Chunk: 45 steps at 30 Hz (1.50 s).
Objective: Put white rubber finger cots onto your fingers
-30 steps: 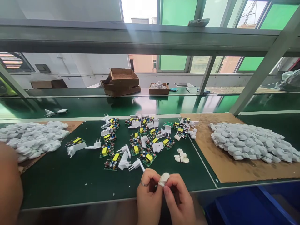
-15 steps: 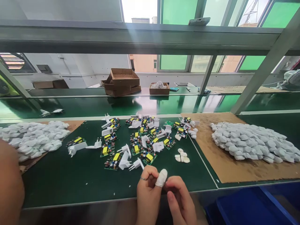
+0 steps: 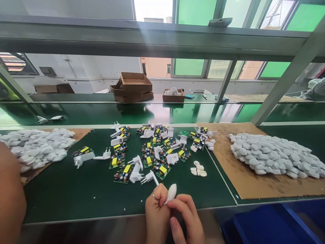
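Left hand [image 3: 157,212] and right hand [image 3: 184,220] meet at the near edge of the worktop [image 3: 76,189]. A white finger cot [image 3: 171,193] sits on a left finger; right fingertips pinch its base. Circuit boards [image 3: 152,152] and white plugs [image 3: 135,169] lie scattered just beyond. Loose cots [image 3: 198,168] nearby. White pile [image 3: 271,154] on cardboard [image 3: 254,186], right.

Desk [image 3: 76,193] is a dark green mat. The finger cot [image 3: 171,193] is white, same as the little pile of cots [image 3: 198,170] and the big heaps of shells [image 3: 271,156]. Circuit boards [image 3: 152,152] are green with bright yellow blocks, mixed with white plugs [image 3: 135,173]. Cardboard sheet [image 3: 254,186] is plain brown, the bin [image 3: 266,223] is blue, and the window panes [image 3: 195,12] are tinted green.
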Available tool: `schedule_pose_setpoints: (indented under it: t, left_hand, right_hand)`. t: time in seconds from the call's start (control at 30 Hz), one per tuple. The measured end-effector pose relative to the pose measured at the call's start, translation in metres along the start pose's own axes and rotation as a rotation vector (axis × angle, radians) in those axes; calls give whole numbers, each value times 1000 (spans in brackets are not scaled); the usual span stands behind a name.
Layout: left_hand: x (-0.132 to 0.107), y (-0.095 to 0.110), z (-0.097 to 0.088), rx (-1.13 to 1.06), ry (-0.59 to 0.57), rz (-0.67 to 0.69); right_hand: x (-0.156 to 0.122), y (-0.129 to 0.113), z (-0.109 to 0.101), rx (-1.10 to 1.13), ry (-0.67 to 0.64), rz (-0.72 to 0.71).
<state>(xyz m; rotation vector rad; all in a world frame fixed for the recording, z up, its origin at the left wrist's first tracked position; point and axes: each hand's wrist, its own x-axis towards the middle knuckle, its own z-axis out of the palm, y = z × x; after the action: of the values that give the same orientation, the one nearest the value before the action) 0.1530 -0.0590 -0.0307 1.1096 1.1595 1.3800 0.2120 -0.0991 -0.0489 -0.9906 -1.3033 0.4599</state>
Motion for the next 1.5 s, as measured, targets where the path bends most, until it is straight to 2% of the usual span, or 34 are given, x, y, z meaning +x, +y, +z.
schedule_pose_setpoints:
  t: [0.23,0.4,0.53,0.73,0.83,0.97,1.03,1.1,1.2,1.3,1.43,1.5]
  left_hand:
    - [4,1,1,-89,56,38]
    - [3,-5,-1,-65,35,119]
    - [2,-9,-2,-58,30,76]
    - [3,-3,2,-77,35,-51]
    - [3,-1,5,-91,9,-91]
    - [1,-5,7,-89,-97,-133]
    - [-1,-6,7,-83,-148,-144]
    - [-2,-6,7,-85,-191,-149]
    - [-5,-5,9,-88,-274,-124]
    - [-7,-5,10,-108,-319,-123]
    - [-6,-9,9,-109,-184,-76]
    - [-4,-9,8,-110,-114,-69]
  right_hand:
    - [0,2,-2,26,-5,-50]
    - [-2,5,-3,3,25,-4]
    - [-5,3,1,27,48,12]
    - [-6,6,2,109,60,28]
    - [0,11,-8,220,5,217]
    - [19,15,-25,409,-204,558]
    - [27,16,-29,478,-267,658]
    - [30,17,-30,489,-264,695]
    - [29,18,-28,352,-215,603]
    - [28,16,-30,119,-193,386]
    - [29,8,-38,-145,-76,6]
    - [28,4,-38,-226,-80,-131]
